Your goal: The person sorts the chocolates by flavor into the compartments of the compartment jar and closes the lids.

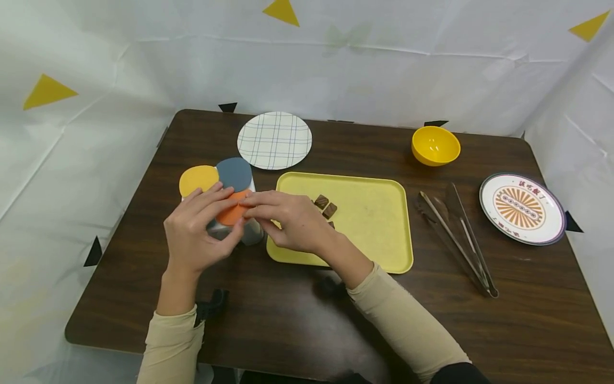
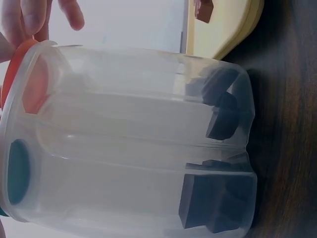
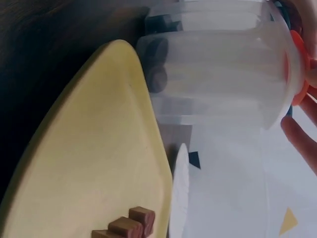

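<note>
Head view: left hand point(image 1: 192, 234) cups the jar point(image 1: 235, 226) at the tray's point(image 1: 379, 224) left edge, right hand point(image 1: 288, 221) pinches its orange lid point(image 1: 232, 210); clear plastic jar likely light, stiff, slick, best gripped round the wall; plate point(image 1: 274, 140) beyond.

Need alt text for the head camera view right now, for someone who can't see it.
Both hands, left hand and right hand, pinch the orange lid of a clear container beside a yellow tray holding brown cubes. On the dark table sit a checked plate, yellow bowl, tongs and patterned plate.
</note>
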A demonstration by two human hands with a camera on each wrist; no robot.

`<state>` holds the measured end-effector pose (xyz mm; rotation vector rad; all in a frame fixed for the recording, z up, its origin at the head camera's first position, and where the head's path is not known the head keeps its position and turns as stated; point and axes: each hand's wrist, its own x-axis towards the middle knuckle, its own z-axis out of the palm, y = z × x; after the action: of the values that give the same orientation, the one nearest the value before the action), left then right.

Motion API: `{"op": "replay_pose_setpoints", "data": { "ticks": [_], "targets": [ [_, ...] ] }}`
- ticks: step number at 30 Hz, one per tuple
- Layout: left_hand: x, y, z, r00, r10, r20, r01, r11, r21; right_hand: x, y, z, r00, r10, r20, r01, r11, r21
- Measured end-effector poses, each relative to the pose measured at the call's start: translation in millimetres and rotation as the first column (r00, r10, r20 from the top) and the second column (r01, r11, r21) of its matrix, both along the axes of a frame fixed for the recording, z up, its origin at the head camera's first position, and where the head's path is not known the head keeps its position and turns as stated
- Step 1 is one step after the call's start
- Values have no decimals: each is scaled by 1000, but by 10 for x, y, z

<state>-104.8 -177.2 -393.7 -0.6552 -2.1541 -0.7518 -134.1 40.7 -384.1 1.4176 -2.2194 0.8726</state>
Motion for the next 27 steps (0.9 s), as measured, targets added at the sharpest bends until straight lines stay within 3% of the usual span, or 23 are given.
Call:
{"op": "replay_pose_setpoints", "data": {
  "ticks": [7,11,18,27],
  "targets": [
    [14,31,17,1000,8,2,-8,1000,-29,-66,2,-15,997,-69,15,69,998,-11],
    [28,49,20,999,27,29,-26,999,-30,-149,0,-8,993,-104,48,100,992,71],
    [33,72,25,998,15,56,-13,999,-53,-260,-14,-27,988,-107,114,78,969,233],
    [39,34,16,997,-14,75,17,999,-33,-315,-22,11,992,-108,60,84,946,312]
  ]
}}
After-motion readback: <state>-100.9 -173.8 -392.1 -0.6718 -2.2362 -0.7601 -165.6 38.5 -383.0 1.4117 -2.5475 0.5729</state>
